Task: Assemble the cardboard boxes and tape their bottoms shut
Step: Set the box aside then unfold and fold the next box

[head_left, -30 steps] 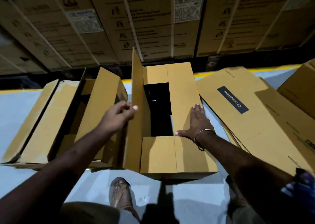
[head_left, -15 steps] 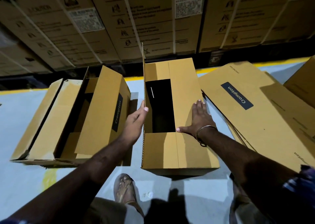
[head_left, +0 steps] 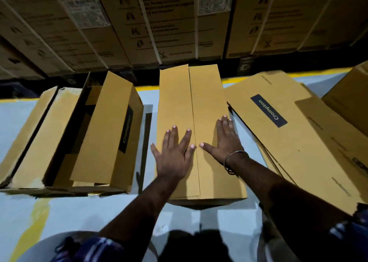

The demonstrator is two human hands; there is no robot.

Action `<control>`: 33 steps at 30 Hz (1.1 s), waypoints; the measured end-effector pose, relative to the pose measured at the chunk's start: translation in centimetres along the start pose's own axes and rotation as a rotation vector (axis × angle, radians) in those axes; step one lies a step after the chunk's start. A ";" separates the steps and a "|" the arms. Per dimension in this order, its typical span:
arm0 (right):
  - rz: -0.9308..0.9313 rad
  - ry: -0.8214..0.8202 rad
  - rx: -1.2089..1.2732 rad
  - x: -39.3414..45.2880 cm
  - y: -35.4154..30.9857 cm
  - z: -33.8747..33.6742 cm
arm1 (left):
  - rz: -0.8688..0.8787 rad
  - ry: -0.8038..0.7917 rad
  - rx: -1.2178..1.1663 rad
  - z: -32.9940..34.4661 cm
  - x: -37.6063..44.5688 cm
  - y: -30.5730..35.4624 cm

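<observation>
Grey floor [head_left: 83,212] below; both hands, left [head_left: 175,154] and right [head_left: 225,142], spread flat, pressing box flaps [head_left: 191,94] shut

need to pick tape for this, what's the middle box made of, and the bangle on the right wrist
Middle box: plain brown cardboard, matte, unprinted flaps, with a visible seam. Bangle: thin and silvery, glinting, probably metal, though the look leaves it open.

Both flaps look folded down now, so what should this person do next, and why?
Probably hold the flaps down with one hand and fetch tape. Left hand and right hand lie flat on the middle box, whose seam is closed but bare. No tape is in view.
</observation>
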State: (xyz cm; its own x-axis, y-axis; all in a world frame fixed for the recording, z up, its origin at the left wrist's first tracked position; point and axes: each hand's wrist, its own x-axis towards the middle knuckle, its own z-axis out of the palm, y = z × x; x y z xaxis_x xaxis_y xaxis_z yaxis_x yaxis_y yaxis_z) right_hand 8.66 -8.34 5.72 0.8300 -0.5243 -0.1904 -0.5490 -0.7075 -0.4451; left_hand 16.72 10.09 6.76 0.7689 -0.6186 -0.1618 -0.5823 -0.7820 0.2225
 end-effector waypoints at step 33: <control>-0.011 0.028 -0.396 1.3 -2.1 1.0 | 0.069 -0.297 0.038 -3.2 6.9 -3.3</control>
State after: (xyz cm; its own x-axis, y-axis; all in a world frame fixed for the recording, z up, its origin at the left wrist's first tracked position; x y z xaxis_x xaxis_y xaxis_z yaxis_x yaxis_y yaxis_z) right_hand 10.97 -7.11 5.55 0.8362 -0.5242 -0.1612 -0.5399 -0.8385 -0.0736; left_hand 24.78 8.61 7.95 0.6197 -0.6611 -0.4229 -0.6438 -0.7364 0.2078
